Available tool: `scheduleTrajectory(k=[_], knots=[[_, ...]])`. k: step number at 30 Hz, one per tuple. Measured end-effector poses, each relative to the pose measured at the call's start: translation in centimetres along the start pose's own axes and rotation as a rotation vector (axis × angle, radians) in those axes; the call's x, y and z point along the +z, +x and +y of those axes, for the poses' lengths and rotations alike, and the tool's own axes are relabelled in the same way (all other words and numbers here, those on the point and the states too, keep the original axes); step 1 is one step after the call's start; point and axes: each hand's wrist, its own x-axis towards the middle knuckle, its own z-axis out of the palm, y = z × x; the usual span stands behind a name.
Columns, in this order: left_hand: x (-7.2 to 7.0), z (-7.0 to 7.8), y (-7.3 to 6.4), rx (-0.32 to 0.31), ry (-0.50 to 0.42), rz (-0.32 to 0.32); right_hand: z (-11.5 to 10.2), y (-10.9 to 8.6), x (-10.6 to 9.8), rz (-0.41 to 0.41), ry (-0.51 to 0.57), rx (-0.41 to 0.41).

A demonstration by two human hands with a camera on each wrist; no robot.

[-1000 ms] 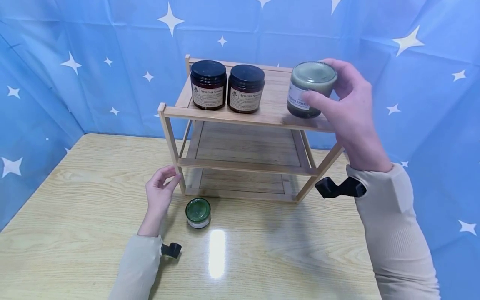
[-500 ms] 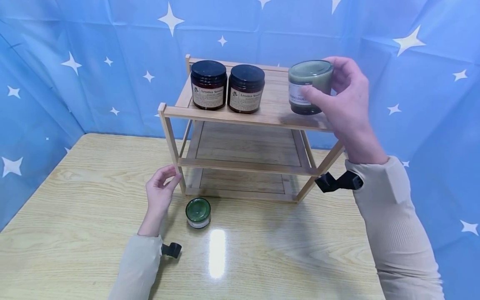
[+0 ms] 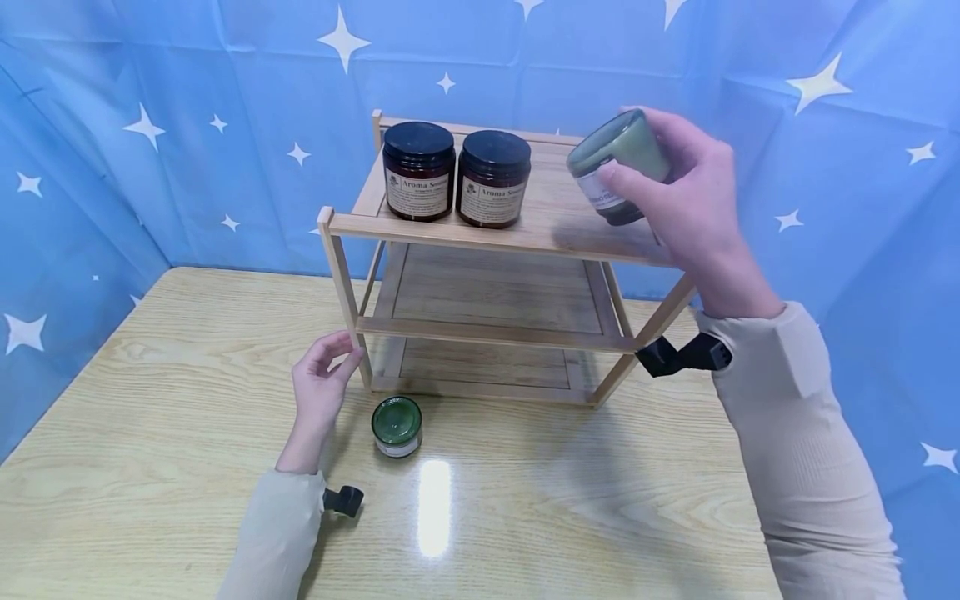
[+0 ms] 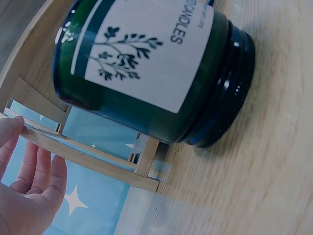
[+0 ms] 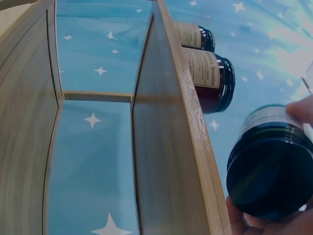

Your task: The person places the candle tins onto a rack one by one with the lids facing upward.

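Observation:
My right hand point(image 3: 693, 196) grips a green glass candle jar point(image 3: 626, 158) over the right end of the wooden rack's point(image 3: 491, 337) top shelf. The jar is tilted, its glass base leaning up to the left; the right wrist view shows its dark lid point(image 5: 271, 176) on the underside. At the rack's front left leg, my left hand point(image 3: 322, 371) pinches the wood between thumb and fingers. Close by on the table, a second green candle jar point(image 3: 396, 425) stands upside down on its black lid. Its white label point(image 4: 146, 54) has a plant drawing and the word CANDLES.
Two dark amber jars point(image 3: 418, 171) with black lids and cream labels stand side by side on the left of the top shelf. Below it are two lower shelves point(image 3: 487, 287). A blue curtain point(image 3: 247, 108) with white stars hangs behind the wooden table point(image 3: 187, 400).
The jar in my right hand has gone from nearly level to clearly tilted, its base turning up to the left, with the hand slightly higher. My left hand has not moved.

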Motion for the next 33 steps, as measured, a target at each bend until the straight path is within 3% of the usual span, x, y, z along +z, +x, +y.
scheduleTrajectory(k=[7,15,33], knots=[[0.02,-0.01,0.01,-0.004,-0.002,0.003,0.15,0.24,-0.03,0.025,-0.069,-0.007],[0.04,0.08,0.00,-0.006,0.007,0.001,0.16,0.19,-0.11,0.000,-0.072,0.011],[0.10,0.23,0.00,-0.028,0.022,0.010,-0.52,0.19,-0.16,-0.016,-0.186,0.100]])
